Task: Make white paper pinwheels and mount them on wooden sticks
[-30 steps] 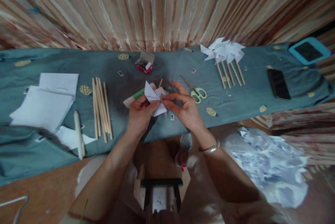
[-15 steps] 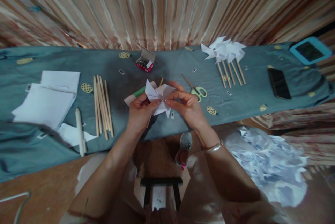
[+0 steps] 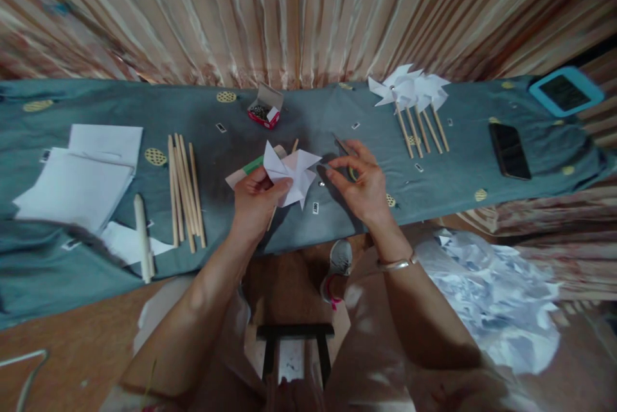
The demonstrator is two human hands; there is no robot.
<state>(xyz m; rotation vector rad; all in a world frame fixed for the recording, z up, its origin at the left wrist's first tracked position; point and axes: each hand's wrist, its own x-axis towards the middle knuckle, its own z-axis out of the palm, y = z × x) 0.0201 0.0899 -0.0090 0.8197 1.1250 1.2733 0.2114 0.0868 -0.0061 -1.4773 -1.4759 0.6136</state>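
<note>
My left hand (image 3: 258, 203) pinches a white paper pinwheel (image 3: 299, 175) by its left side, thumb on top. One folded blade stands up near the thumb. Part of a wooden stick (image 3: 295, 146) shows beyond the pinwheel, and its lower end appears below. Right of the pinwheel, my right hand (image 3: 359, 182) is apart from it, thumb and forefinger slightly parted with nothing visible between them. A small shiny tack (image 3: 321, 184) shows just left of those fingertips. Scissors (image 3: 344, 145) lie partly hidden behind my right hand. A pink and green piece (image 3: 241, 173) lies beneath the pinwheel.
A red box of tacks (image 3: 265, 110) stands open at the back. Wooden sticks (image 3: 182, 193), white paper sheets (image 3: 72, 187) and a white cutter-like tool (image 3: 143, 238) lie left. Finished pinwheels (image 3: 409, 89), a phone (image 3: 509, 151) and a blue-framed device (image 3: 565, 92) lie right.
My right hand has let go of the pinwheel's middle and moved right, now covering part of the scissors. The small tack now shows between the pinwheel and my right hand.
</note>
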